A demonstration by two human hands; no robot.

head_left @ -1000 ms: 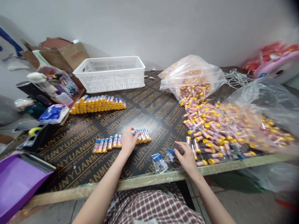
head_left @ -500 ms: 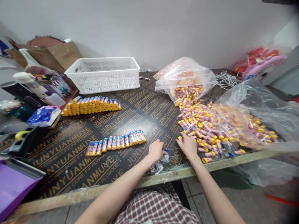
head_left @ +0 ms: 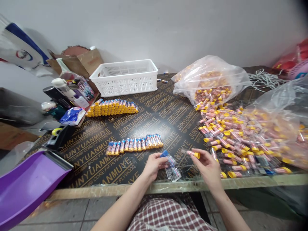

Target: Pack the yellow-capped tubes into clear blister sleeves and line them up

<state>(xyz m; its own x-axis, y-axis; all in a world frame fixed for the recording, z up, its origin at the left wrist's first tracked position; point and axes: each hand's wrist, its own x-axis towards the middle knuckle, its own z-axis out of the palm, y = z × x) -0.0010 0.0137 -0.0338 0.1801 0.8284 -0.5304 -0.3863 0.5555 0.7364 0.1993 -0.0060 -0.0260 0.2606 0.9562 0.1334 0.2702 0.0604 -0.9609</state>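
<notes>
My left hand (head_left: 155,165) pinches a small clear plastic sleeve with a blue printed end (head_left: 168,158) above the table's front edge. More flat clear sleeves (head_left: 175,175) lie just under it. Between the fingertips of my right hand (head_left: 209,166) is a small pink tube with a yellow cap (head_left: 193,154), its cap toward the palm. A large pile of similar pink tubes (head_left: 226,136) spreads to the right of that hand. Beyond my left hand stands a slanting row of blue-and-yellow wrapped tubes (head_left: 134,144).
A stack of wrapped tubes (head_left: 113,108) lies before a white plastic basket (head_left: 125,83). At the back right, a clear bag (head_left: 211,73) spills tubes onto the dark printed table (head_left: 154,112). A purple dustpan (head_left: 31,189) and a tape dispenser (head_left: 59,136) are at the left.
My view has turned left. My right hand has come away from the pile with one pink tube. My left hand has raised a blue-ended sleeve off the table.
</notes>
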